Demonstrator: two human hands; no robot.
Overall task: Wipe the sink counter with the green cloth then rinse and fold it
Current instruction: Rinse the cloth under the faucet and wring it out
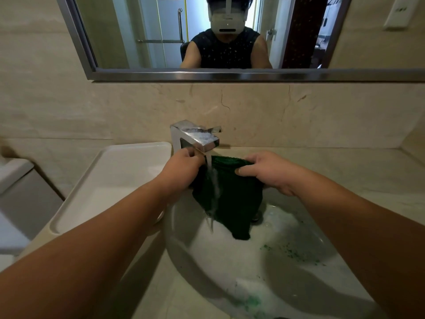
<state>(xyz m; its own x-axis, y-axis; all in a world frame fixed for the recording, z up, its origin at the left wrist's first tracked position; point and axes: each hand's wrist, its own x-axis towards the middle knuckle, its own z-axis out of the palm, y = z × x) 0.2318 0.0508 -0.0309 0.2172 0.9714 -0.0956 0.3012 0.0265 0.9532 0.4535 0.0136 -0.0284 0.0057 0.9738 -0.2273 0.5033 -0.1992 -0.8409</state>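
Cloth [230, 199], dark green and soaked, ribbed along its upper edge, hangs over the sink basin [264, 268], stretched between my hands. My left hand [184, 168] pinches one top corner. My right hand [268, 172] grips the other, fingers [247, 170] curled over the fabric. Water [213, 187] from the chrome faucet [197, 137] falls across the cloth's left part, veiling it. Green specks [292, 252] dot the basin; a white tray [110, 180] lies left of it, pale tabletop [345, 171] to the right. Top edge runs left to right; long axis hangs downward, lowest corner pointing into the basin.
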